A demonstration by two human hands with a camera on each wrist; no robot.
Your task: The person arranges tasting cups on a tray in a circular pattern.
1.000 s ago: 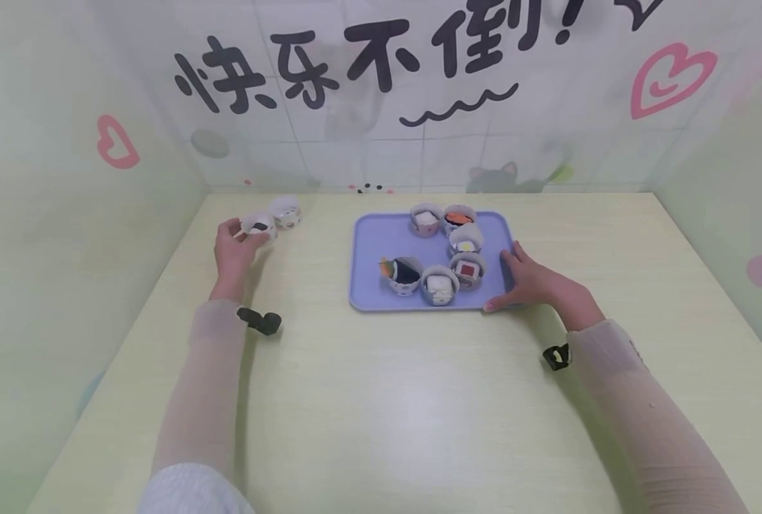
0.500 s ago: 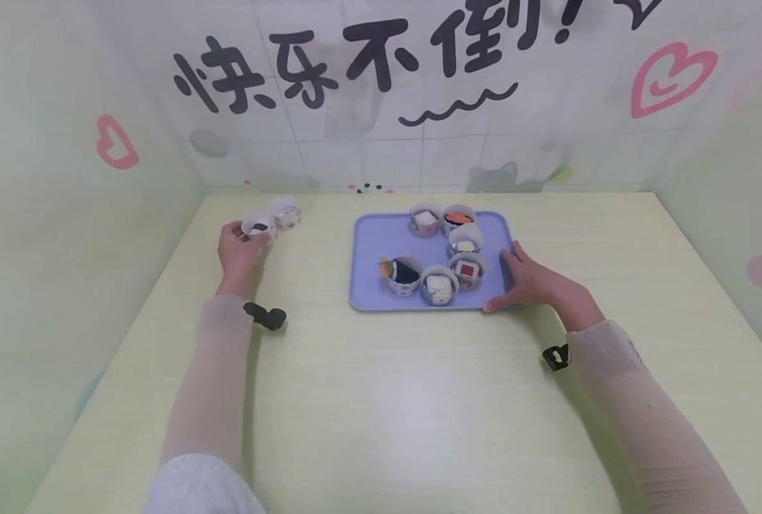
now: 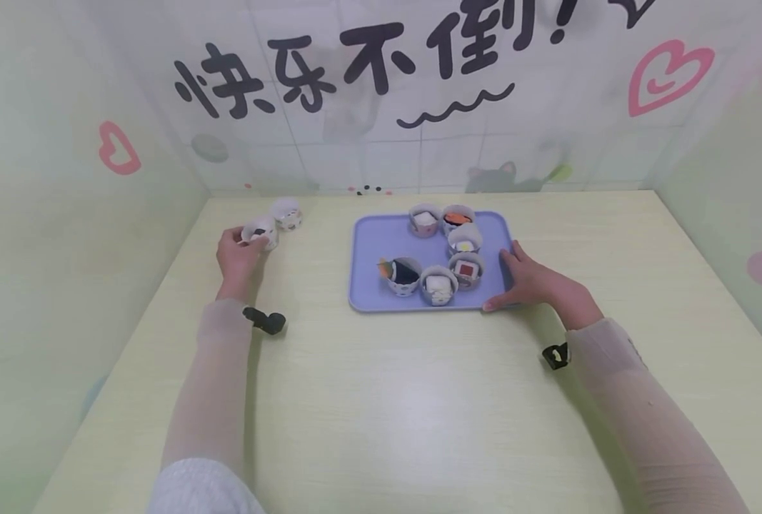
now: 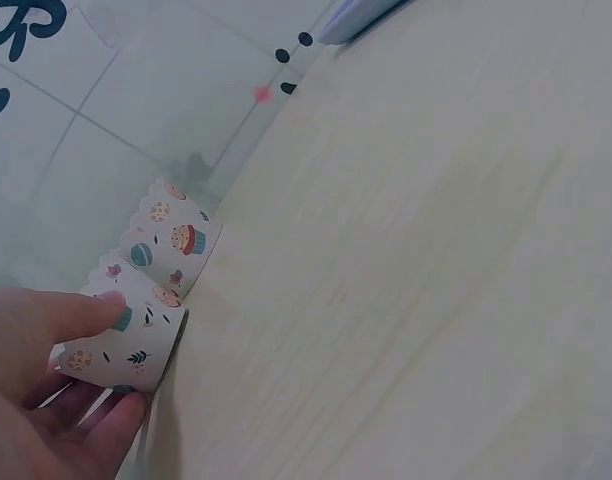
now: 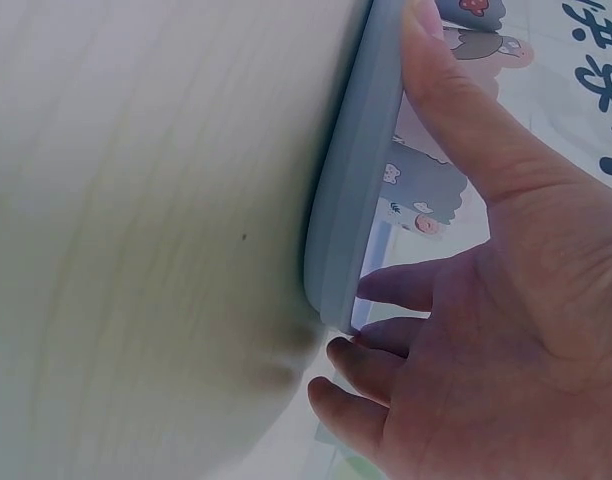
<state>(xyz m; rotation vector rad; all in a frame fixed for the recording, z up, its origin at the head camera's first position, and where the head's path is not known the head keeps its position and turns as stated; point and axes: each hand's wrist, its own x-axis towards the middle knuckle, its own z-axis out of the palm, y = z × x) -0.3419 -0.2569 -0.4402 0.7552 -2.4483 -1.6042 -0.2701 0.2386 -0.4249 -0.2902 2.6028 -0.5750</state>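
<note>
My left hand (image 3: 238, 255) pinches a white paper baking cup (image 4: 136, 330) between thumb and fingers at the table's far left. Inside it sits a white sushi piece with a dark patch. A second paper cup (image 3: 287, 214) stands right behind, patterned with cupcakes (image 4: 188, 240). At the near right corner of a blue tray (image 3: 374, 235), my right hand (image 3: 538, 282) rests spread out, thumb on the front rim and fingers along the right rim (image 5: 351, 180). On the tray stand several paper cups with sushi pieces, among them a hand roll (image 3: 403, 271) and a red-centred piece (image 3: 467, 270).
The tray lies on a pale wooden table (image 3: 368, 400). Low printed walls (image 3: 368, 157) enclose its back and sides. Other tray cups hold a white piece (image 3: 440, 287), an orange-topped piece (image 3: 458, 217) and a yellow-and-white piece (image 3: 465, 246).
My left wrist and forearm have shifted slightly to the right while the hand stays at the same cup. The right hand and the tray have stayed in place.
</note>
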